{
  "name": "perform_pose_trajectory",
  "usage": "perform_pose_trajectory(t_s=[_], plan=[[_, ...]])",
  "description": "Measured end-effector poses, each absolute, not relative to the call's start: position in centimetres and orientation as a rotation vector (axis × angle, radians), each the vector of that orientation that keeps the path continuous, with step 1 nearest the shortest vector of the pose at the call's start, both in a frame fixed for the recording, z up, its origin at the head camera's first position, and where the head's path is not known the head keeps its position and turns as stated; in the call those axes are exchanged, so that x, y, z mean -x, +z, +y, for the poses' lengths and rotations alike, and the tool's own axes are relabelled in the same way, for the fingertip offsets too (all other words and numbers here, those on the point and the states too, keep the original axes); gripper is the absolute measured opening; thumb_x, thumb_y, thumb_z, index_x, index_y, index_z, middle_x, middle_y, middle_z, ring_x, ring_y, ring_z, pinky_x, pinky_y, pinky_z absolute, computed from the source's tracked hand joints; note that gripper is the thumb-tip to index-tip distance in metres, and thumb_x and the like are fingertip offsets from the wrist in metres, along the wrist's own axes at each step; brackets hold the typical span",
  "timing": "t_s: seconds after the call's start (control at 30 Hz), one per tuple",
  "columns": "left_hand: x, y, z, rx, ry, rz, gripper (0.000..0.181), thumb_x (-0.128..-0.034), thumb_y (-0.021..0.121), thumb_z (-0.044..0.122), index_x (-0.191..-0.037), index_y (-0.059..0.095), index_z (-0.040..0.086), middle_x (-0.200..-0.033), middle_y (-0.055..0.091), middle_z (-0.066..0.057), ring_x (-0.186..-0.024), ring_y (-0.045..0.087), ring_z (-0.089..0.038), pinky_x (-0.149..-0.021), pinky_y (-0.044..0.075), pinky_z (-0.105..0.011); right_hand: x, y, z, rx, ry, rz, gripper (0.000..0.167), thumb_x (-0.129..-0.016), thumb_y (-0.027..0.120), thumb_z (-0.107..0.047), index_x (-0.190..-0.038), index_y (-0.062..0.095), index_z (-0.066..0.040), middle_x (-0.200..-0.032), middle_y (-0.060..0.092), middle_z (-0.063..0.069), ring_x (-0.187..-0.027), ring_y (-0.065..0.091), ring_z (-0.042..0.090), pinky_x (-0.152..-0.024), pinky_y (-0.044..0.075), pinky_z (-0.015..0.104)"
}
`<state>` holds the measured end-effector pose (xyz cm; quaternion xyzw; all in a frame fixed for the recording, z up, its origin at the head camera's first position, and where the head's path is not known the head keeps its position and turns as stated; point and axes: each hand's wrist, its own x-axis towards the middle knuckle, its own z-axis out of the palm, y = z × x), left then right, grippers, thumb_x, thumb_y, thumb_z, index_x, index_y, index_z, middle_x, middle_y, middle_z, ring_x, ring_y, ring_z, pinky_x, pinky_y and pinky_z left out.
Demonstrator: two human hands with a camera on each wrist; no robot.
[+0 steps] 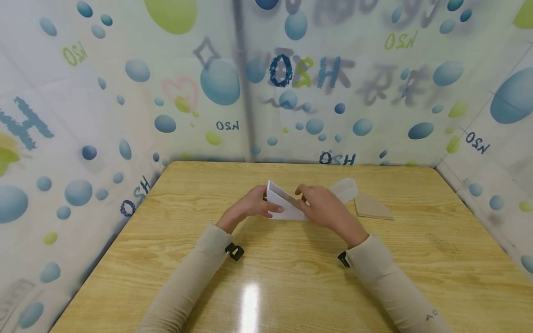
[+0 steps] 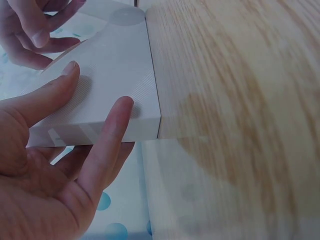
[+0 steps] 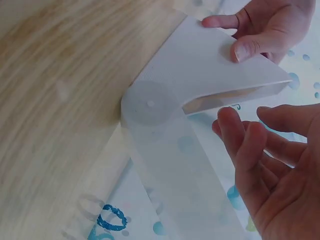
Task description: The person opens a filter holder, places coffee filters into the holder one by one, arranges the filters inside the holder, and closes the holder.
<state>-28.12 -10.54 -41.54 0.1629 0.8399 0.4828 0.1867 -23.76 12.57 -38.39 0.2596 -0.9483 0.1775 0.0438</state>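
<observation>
A white holder with a slanted open edge (image 1: pixel 288 212) (image 2: pixel 112 65) (image 3: pixel 210 60) stands on the table. At its left end my left hand (image 1: pixel 255 202) (image 2: pixel 55 175) (image 3: pixel 277 27) grips it, thumb and a finger on the near face and other fingers behind. A translucent white flap (image 1: pixel 345 188) (image 3: pixel 175 170) is swung out from a round pivot (image 3: pixel 151 104) at the other end. My right hand (image 1: pixel 326 208) (image 3: pixel 280 175) is beside the slanted opening, fingers loosely bent, with nothing visible between them. Something brown shows inside the opening.
A fan-shaped brown paper piece (image 1: pixel 372 206) lies on the wooden table (image 1: pixel 291 277) right of the flap. Patterned sheeting (image 1: pixel 358 101) with blue and green spots rises behind the table and at both sides.
</observation>
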Motion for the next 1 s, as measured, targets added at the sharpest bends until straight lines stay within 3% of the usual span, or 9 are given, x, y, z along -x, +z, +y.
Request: perform_pose_trajectory(t_s=[0.63,0.83,1.0], plan=[[28.2,-41.8,-10.6,-0.457,1.356,2.366,0.042,-0.0911,0.081,0.016,-0.128,0.063,0.009,-0.124,0.07,-0.015,-0.1,0.069,-0.025,-0.078,0.063,-0.037,23.6,-36.1,15.0,-0.726,0.628,-2.821,0.024,-0.104,0.06,-0.019,-0.124,0.067,-0.007,-0.104,0.077,0.011,-0.08,0.07,0.021,-0.07,0.056,0.038],[28.3,-41.9,-10.6,-0.449,1.356,2.364,0.042,-0.0908,0.081,0.015,-0.128,0.063,0.009,-0.124,0.07,-0.015,-0.101,0.068,-0.025,-0.077,0.063,-0.036,23.7,-35.6,15.9,-0.704,0.664,-2.774,0.024,-0.105,0.058,-0.018,-0.123,0.067,-0.006,-0.104,0.077,0.013,-0.067,0.065,0.016,-0.061,0.051,0.033],[28.3,-41.8,-10.6,-0.468,1.355,2.363,0.041,-0.0914,0.08,0.016,-0.128,0.063,0.008,-0.124,0.07,-0.016,-0.1,0.068,-0.025,-0.077,0.063,-0.035,23.7,-35.2,16.7,-0.667,0.705,-2.768,0.025,-0.107,0.055,-0.019,-0.125,0.067,-0.006,-0.106,0.077,0.014,-0.067,0.064,0.015,-0.06,0.05,0.032]])
